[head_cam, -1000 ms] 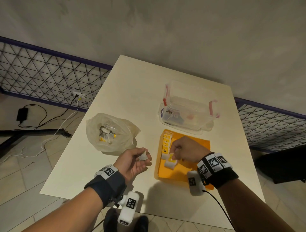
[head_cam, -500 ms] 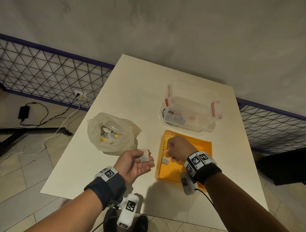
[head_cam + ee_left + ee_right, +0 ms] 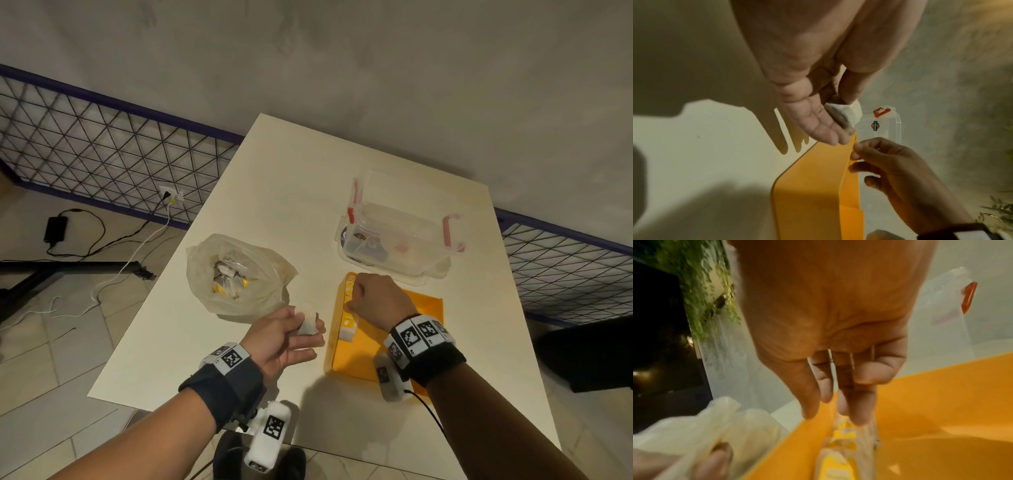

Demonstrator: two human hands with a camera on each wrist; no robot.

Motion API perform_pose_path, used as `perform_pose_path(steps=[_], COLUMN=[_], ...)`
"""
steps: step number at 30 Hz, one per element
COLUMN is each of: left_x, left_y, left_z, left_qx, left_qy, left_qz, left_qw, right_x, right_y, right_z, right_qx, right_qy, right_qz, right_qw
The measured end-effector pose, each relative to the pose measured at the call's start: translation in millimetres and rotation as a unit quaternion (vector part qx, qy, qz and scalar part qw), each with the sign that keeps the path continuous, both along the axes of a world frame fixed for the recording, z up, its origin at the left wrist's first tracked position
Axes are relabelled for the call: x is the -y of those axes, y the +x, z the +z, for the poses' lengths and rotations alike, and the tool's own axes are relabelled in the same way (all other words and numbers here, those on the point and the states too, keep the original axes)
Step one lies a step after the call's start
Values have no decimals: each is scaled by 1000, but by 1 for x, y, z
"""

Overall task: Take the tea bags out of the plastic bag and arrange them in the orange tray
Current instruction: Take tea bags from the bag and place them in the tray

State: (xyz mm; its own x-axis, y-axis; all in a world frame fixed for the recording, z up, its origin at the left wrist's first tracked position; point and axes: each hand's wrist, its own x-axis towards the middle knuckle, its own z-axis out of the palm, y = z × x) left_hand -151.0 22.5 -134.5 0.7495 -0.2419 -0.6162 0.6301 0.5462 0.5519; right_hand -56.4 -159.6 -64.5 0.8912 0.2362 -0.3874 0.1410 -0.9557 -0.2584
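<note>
The task stood partly done: the right hand [image 3: 375, 301] pinched a yellow-printed tea bag [image 3: 846, 433] along the row in the shallow orange plastic tray [image 3: 424, 310], the left hand [image 3: 286, 337] beside it held a white tea bag [image 3: 307, 322], and more waited in the crumpled clear plastic bag [image 3: 236, 274] beyond.

The right hand [image 3: 375, 299] now reaches farther along the row of yellow-printed tea bags [image 3: 348, 310], toward the shallow orange plastic tray's [image 3: 426, 310] far left corner.
</note>
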Motion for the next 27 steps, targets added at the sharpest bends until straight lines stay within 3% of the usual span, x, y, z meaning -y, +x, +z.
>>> perform_pose_path(steps=[5,8,13,20,25,27], left_x=[2,7,10,6,-4,-9], left_y=[4,6,9,8,0,-4], left_z=[-1,3,8,6,-5,-9], left_qx=[14,26,29,5,28,49], left_qy=[13,8,-5,-4,98,127], left_qz=[-1,-2,-15,-20,-64,-70], left_qw=[1000,1000,999,1000,993,988], right_x=[-8,-11,-7,-1,3,3], right_y=[-12,-16,-17,-12,-5,-5], right_z=[6,1,-4,16,23,24], right_qx=[-7,-14,-19,-23,78,72], right_qy=[205,236,279,253,48,49], right_qz=[82,145,134,54,113,98], right_qw=[975,961,951,966,989,991])
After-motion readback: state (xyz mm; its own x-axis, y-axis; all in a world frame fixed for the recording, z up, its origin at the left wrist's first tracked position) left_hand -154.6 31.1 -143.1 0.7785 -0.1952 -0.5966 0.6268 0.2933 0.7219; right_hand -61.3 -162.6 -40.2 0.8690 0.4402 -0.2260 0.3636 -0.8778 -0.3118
